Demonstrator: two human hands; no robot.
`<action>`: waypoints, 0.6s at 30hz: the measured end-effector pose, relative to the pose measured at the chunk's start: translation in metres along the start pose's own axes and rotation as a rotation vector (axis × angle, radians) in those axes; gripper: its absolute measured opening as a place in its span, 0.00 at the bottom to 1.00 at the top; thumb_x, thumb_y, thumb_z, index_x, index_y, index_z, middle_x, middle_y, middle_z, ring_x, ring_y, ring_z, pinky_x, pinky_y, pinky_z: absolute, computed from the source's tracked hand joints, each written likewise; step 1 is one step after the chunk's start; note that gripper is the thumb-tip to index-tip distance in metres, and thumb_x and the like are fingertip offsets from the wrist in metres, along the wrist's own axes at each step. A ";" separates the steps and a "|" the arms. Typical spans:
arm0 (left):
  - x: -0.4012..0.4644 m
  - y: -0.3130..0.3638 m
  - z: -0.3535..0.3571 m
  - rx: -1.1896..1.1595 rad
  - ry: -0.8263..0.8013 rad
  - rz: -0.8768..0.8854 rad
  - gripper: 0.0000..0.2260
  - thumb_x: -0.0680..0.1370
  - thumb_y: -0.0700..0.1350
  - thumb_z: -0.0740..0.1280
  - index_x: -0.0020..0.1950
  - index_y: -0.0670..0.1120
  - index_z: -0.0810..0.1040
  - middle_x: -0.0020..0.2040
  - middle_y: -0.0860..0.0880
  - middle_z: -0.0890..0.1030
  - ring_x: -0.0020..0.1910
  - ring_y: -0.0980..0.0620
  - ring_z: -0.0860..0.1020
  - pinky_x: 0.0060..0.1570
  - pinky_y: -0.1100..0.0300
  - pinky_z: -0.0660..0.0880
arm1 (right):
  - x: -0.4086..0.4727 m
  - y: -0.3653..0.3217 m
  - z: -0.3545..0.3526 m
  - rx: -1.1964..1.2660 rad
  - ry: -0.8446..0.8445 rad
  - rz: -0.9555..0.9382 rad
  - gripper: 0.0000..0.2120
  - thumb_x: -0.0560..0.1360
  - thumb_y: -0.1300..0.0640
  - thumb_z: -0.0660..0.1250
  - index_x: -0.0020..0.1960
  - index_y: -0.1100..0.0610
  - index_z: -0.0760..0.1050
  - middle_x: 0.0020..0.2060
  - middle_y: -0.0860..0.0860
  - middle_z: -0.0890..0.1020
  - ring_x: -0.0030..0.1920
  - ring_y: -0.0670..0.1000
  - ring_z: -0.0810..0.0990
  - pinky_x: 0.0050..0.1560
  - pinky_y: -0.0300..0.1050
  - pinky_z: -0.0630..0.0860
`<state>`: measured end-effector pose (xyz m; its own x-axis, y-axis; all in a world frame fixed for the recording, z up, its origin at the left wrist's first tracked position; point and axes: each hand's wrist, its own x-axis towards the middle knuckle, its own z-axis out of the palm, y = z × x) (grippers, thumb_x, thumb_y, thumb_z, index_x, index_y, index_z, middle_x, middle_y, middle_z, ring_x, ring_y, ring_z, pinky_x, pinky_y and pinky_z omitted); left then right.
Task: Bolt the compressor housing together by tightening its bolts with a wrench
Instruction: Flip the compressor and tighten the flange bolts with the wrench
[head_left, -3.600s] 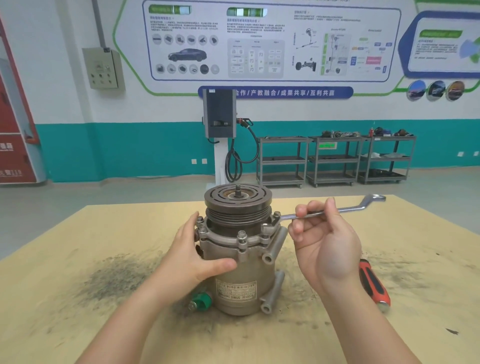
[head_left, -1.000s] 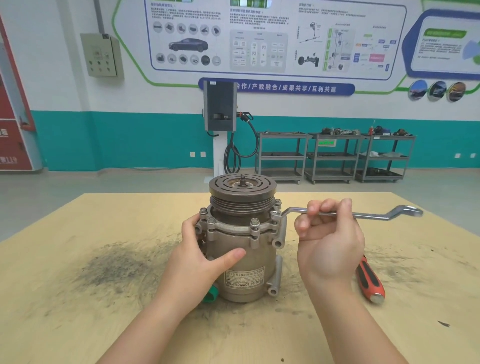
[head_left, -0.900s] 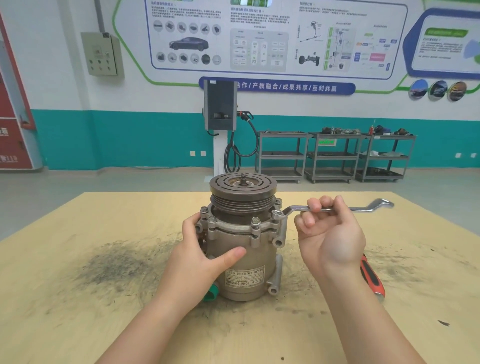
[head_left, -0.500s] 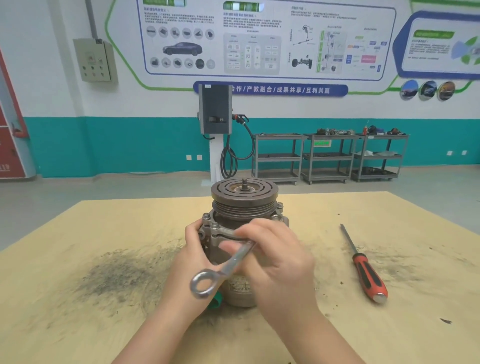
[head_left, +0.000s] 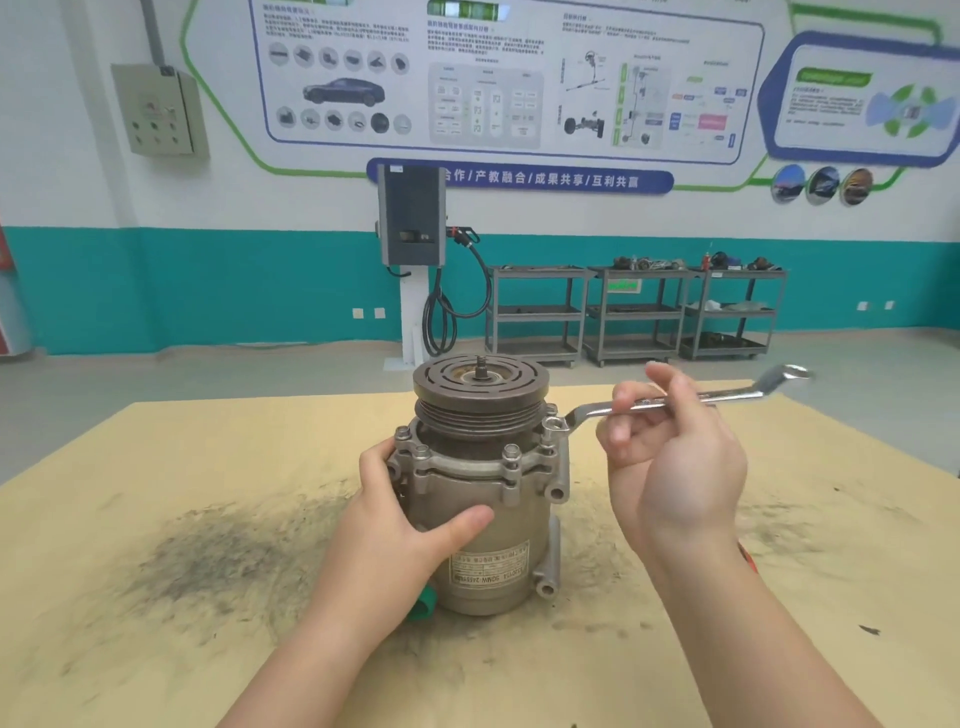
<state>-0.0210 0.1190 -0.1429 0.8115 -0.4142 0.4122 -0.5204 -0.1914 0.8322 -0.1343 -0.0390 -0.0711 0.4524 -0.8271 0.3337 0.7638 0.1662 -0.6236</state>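
Upright on the tan worktop (head_left: 156, 493), the grey cast-metal compressor housing (head_left: 488, 514) is gripped by the left hand (head_left: 400, 525) while the right hand (head_left: 675, 467) pinches the silver offset ring wrench (head_left: 670, 402) seated on the right-side flange bolt (head_left: 555, 423), mid-tightening; next, I judge, comes another swing.

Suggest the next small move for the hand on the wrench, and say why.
Probably swing the silver ring wrench another short arc: its ring sits on the right-side flange bolt, the right hand holds its shaft, and the left hand steadies the grey metal compressor housing.
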 end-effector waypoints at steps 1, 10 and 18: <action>-0.001 0.001 0.000 -0.003 0.007 -0.007 0.38 0.54 0.76 0.69 0.56 0.75 0.52 0.46 0.80 0.73 0.47 0.84 0.70 0.40 0.76 0.67 | 0.006 0.003 -0.002 0.032 0.011 0.079 0.10 0.84 0.60 0.53 0.49 0.60 0.71 0.28 0.54 0.76 0.23 0.49 0.67 0.27 0.40 0.63; -0.001 0.003 0.001 0.009 0.001 -0.005 0.38 0.55 0.74 0.69 0.57 0.73 0.52 0.50 0.75 0.71 0.47 0.83 0.71 0.41 0.74 0.67 | 0.032 0.008 -0.014 0.070 -0.176 0.400 0.12 0.84 0.56 0.52 0.44 0.58 0.67 0.29 0.51 0.75 0.24 0.46 0.68 0.25 0.36 0.66; 0.000 -0.002 0.001 0.003 0.024 -0.005 0.41 0.52 0.80 0.67 0.59 0.72 0.54 0.49 0.76 0.74 0.50 0.76 0.74 0.42 0.73 0.69 | -0.036 0.018 -0.030 -0.451 -0.557 -0.589 0.10 0.78 0.51 0.66 0.44 0.55 0.80 0.43 0.48 0.82 0.46 0.48 0.81 0.46 0.39 0.77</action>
<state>-0.0208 0.1185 -0.1450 0.8200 -0.3920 0.4171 -0.5174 -0.1961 0.8330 -0.1507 -0.0225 -0.1152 0.2928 -0.3153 0.9027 0.7423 -0.5201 -0.4224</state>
